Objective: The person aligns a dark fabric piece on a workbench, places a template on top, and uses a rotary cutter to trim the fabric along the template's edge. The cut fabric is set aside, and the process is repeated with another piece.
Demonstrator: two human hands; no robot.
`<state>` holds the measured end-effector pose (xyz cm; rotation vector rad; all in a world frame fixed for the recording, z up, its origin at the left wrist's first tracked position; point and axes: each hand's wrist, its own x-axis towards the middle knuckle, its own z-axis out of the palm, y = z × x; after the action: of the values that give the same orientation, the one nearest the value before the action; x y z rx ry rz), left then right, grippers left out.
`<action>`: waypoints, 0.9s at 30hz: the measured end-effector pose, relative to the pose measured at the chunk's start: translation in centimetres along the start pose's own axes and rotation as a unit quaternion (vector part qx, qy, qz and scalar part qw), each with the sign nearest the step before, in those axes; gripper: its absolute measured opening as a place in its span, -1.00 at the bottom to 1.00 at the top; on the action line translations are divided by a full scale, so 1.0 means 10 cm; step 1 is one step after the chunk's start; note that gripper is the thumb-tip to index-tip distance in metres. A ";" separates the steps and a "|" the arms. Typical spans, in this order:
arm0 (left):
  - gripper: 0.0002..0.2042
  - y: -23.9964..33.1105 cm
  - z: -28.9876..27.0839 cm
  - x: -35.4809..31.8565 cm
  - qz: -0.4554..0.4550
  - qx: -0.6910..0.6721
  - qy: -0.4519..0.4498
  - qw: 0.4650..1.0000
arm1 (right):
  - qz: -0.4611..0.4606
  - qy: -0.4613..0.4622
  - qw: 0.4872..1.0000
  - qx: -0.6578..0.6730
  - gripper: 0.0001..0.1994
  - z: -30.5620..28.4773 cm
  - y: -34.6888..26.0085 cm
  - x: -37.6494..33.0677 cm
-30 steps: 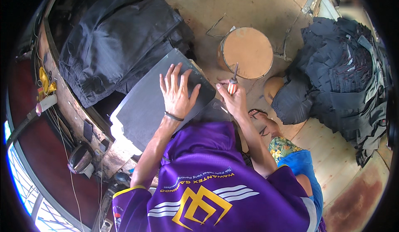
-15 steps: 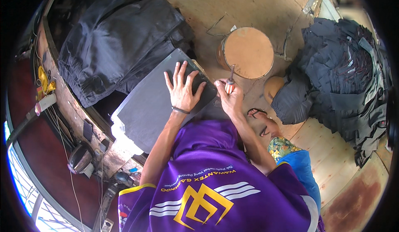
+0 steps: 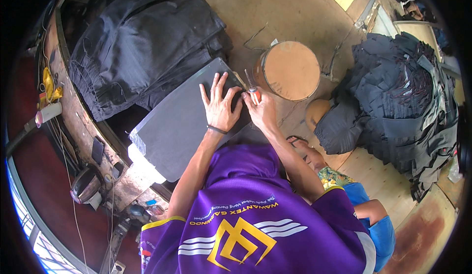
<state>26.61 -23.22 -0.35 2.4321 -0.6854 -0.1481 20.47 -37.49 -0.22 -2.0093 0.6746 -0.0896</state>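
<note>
A flat dark board (image 3: 182,121) with a pale lower-left edge lies slanted in front of me. My left hand (image 3: 222,108) rests on its upper right part, fingers spread, a dark band round the wrist. At the board's right edge, my right hand (image 3: 263,111) is closed round a screwdriver (image 3: 254,96) with a red and white handle. Its thin shaft points up and away from me. The right fingertips are close to the left thumb and forefinger; whether they pinch anything else there is too small to tell.
A pile of dark cloth (image 3: 152,48) sits beyond the board. To the right stand a round drum-like stool (image 3: 291,71) and a large heap of dark fabric pieces (image 3: 393,92). Another person's arm (image 3: 371,210) and sandalled foot show at my right. A sewing machine (image 3: 91,186) seems to be at left.
My right hand has moved left to the board's edge, close to my left fingers, and the screwdriver now leans left. My left hand stays on the board. Another person's arm has appeared at right.
</note>
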 end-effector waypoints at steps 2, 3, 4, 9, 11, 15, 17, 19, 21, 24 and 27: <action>-0.73 0.06 0.04 0.00 -0.023 -0.009 0.009 1.000 | 0.007 -0.010 0.999 0.046 -0.69 0.00 0.00 0.03; -0.75 0.10 0.07 -0.02 -0.040 -0.015 0.014 0.999 | 0.031 -0.017 0.998 0.054 -0.71 0.00 0.01 0.05; -0.77 0.12 0.09 -0.02 -0.055 -0.022 0.012 0.998 | 0.045 -0.028 0.996 0.068 -0.72 0.01 0.03 0.08; -0.82 0.11 0.15 -0.02 -0.061 -0.015 0.031 0.998 | 0.128 -0.101 0.971 0.174 -0.71 -0.10 0.17 0.18; -0.85 0.09 0.16 -0.02 -0.058 -0.012 0.032 0.998 | 0.194 -0.098 0.947 0.237 -0.64 -0.26 0.18 0.16; -0.87 0.08 0.19 -0.04 -0.056 -0.008 0.036 0.998 | -0.018 -0.024 0.995 -0.093 -0.63 -0.82 0.01 0.08; -0.87 0.08 0.20 -0.04 -0.053 -0.001 0.038 0.998 | -0.083 -0.019 0.980 -0.178 -0.68 -0.99 -0.19 0.02; -0.86 0.08 0.21 -0.03 -0.051 0.004 0.043 0.998 | -0.109 -0.046 0.962 -0.244 -0.70 -1.13 -0.42 -0.04; -0.86 0.08 0.22 -0.03 -0.051 0.004 0.045 0.998 | -0.095 -0.106 0.946 -0.292 -0.71 -1.22 -0.63 -0.10; -0.87 0.08 0.21 -0.03 -0.050 -0.002 0.050 0.997 | -0.161 -0.123 0.933 -0.298 -0.73 -1.22 -0.84 -0.11; -0.87 0.09 0.21 -0.03 -0.048 -0.008 0.054 0.997 | -0.209 -0.148 0.912 -0.320 -0.73 -1.17 -0.91 -0.04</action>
<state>25.41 -24.79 -1.51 2.4392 -0.5191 -0.0594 20.11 -43.11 13.44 -2.7012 0.0546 0.2077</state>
